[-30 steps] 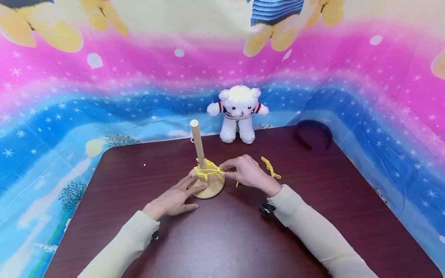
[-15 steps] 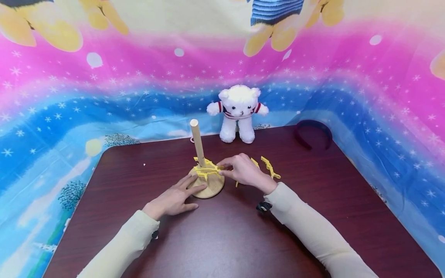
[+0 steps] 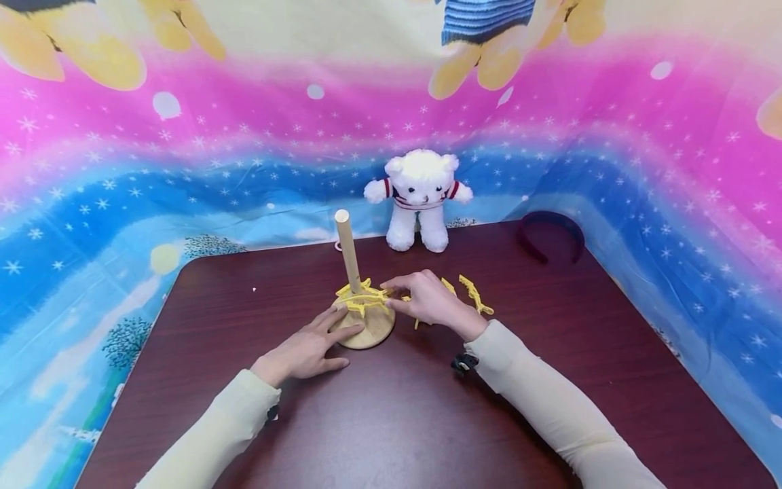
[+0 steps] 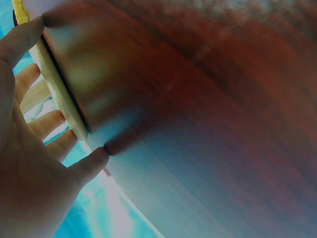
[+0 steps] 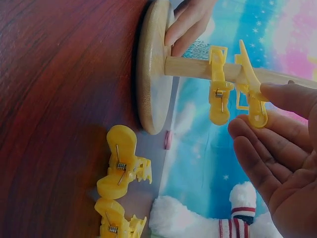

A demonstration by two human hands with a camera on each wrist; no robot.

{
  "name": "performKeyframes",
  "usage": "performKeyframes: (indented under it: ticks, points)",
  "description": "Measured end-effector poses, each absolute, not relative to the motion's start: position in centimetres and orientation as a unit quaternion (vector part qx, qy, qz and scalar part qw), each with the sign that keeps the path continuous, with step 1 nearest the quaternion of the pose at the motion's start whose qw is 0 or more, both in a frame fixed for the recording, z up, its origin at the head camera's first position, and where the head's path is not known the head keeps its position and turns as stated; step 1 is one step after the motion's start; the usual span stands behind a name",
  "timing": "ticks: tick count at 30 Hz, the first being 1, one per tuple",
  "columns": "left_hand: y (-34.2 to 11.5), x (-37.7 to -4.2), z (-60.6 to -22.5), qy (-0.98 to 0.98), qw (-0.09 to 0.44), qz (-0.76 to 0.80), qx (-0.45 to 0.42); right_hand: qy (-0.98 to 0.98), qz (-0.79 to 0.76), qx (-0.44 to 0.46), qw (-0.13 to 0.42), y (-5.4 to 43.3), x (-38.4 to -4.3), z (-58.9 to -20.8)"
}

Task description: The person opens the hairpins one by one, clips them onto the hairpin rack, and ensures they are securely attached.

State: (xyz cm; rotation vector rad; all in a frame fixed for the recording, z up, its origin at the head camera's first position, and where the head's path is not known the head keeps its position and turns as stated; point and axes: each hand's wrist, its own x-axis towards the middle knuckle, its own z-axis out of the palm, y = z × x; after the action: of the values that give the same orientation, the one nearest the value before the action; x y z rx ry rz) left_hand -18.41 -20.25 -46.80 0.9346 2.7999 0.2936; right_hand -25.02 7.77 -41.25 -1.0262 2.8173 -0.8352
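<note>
A wooden stand has a round base [image 3: 363, 333] and an upright post [image 3: 348, 255]. My left hand [image 3: 305, 350] rests on the base's near left side with straight, spread fingers, its thumb lower. My right hand [image 3: 430, 299] is at the post's right side and pinches a yellow alligator hair clip [image 5: 252, 94] by its handle end, thumb on one side and fingers on the other. The clip's toothed end is around the post. Beside it, nearer the base, another yellow hair clip [image 5: 218, 94] grips the post.
Several more yellow hair clips [image 3: 475, 295] lie right of the stand, partly behind my right hand. A white teddy bear [image 3: 421, 204] stands at the back edge of the brown table [image 3: 391, 421]. A dark headband [image 3: 552, 234] sits at the back right corner.
My right hand has shifted slightly left, toward the post. The far part of the pinched clip has swung in closer to the post. The left hand has stayed on the base.
</note>
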Motion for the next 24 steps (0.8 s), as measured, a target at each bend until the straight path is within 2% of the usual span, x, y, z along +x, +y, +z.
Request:
performKeyframes:
  ticks: [6, 24]
  points:
    - [-20.18, -18.31, -46.79, 0.941, 0.087, 0.097, 0.314, 0.906, -0.277, -0.320, 0.031, 7.94, -25.01, -41.48]
    - [-20.13, -18.27, -46.67, 0.941, 0.085, 0.099, 0.313, 0.906, -0.290, -0.307, 0.029, 8.08, -25.15, -41.77]
